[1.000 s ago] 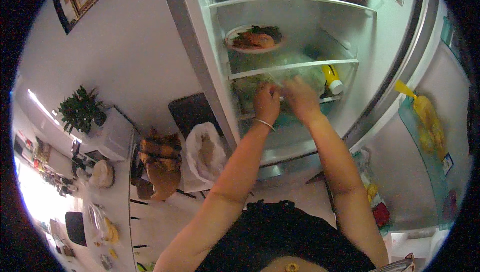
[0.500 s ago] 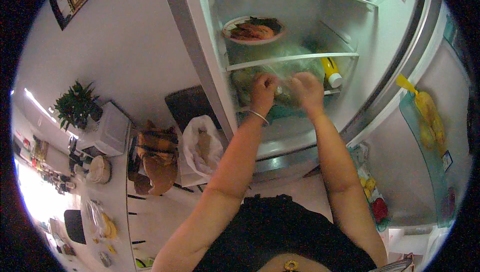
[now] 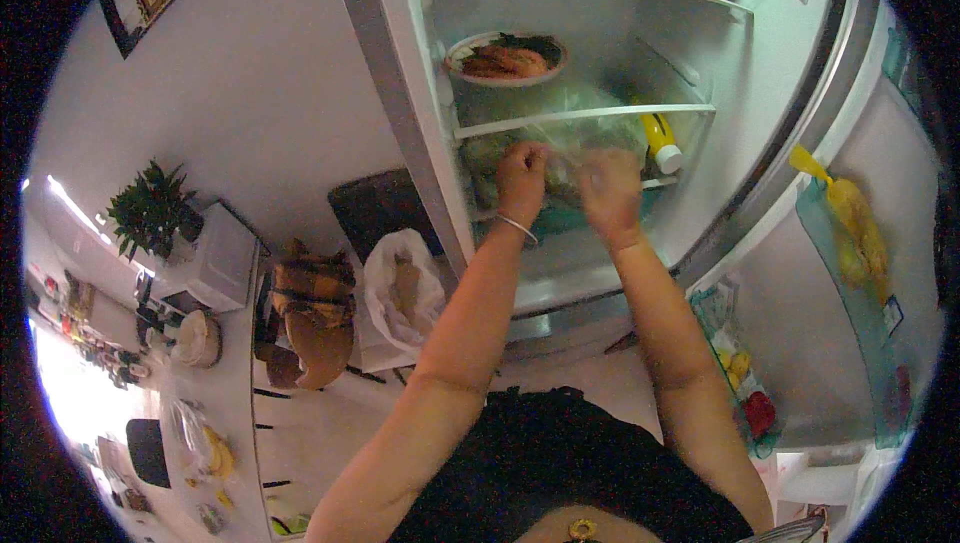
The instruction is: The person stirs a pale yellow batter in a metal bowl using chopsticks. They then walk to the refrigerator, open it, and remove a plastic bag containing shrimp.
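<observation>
Inside an open fridge, both my hands are at a clear plastic bag point(image 3: 575, 133) with something greenish in it, on a lower shelf. My left hand point(image 3: 522, 183), with a bracelet at its wrist, is closed in a pinch on the bag's near side. My right hand point(image 3: 610, 193) is beside it at the bag, its fingers smeared by motion. A yellow bottle point(image 3: 660, 138) with a white cap lies to the right of the bag. On the shelf above stands a plate of food point(image 3: 507, 60), reddish and dark green.
The fridge door point(image 3: 790, 343) stands open on the right, with a yellow net bag point(image 3: 858, 233) in its upper bin and yellow and red items below. A white-lined bin point(image 3: 405, 288) and a chair point(image 3: 385, 213) stand left of the fridge. A long table point(image 3: 235, 383) runs further left.
My right hand has shifted slightly down and toward me, its fingers more blurred. My left hand stays nearly in place, pinching the bag.
</observation>
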Demonstrator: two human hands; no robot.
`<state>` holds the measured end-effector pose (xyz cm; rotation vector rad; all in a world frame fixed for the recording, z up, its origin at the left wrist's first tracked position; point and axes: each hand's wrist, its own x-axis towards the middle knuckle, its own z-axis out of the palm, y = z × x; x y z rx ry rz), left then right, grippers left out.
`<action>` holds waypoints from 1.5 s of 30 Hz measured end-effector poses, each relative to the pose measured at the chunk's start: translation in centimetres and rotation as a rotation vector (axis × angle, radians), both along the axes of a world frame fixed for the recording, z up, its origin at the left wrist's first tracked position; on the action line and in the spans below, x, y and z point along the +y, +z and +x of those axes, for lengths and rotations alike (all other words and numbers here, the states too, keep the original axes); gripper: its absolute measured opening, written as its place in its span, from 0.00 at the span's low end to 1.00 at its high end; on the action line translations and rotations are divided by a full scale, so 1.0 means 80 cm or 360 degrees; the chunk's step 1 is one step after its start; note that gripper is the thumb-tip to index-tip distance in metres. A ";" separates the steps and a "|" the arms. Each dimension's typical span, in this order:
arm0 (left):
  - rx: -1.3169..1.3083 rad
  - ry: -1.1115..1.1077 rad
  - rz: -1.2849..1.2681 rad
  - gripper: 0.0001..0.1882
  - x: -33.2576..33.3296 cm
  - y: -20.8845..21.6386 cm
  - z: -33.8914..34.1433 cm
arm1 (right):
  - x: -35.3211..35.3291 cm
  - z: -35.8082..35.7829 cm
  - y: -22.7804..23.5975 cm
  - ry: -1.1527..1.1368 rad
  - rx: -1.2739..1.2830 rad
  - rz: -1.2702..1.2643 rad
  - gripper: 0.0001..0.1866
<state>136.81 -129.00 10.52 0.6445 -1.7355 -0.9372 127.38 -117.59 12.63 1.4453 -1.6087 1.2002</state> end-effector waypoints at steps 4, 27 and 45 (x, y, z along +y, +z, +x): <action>0.0055 0.0021 0.0000 0.05 0.008 0.007 0.001 | -0.002 0.025 0.012 -0.0144 -0.0004 0.0380 0.08; 0.0285 0.0072 0.0157 0.04 0.016 0.002 -0.009 | 0.032 0.006 0.050 0.0377 -0.0263 0.0133 0.10; 0.0100 0.0364 0.0021 0.16 0.036 -0.019 0.022 | -0.001 -0.066 0.004 0.0094 0.0112 0.0324 0.14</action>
